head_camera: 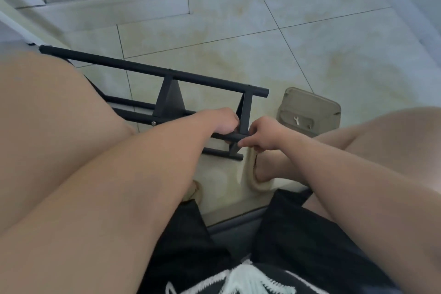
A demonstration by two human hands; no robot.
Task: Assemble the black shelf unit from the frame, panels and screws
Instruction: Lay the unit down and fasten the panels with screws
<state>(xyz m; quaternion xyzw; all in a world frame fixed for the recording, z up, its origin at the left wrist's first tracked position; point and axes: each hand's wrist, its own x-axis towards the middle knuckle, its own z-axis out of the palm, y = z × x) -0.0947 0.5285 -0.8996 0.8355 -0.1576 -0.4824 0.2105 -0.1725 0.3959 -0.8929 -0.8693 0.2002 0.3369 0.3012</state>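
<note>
Two hands on the black tubular metal frame (152, 70), which I see lying sideways on the pale tiled floor (310, 43), left hand (225, 123) curled round a lower rail, right hand (265, 136) pinching the crossbar joint, small silver spanner (296, 120) near.

Bare-armed and bare-kneed, the person wears black shorts (298, 234) (white drawstring (243, 279)) and beige slippers (250, 175).
</note>
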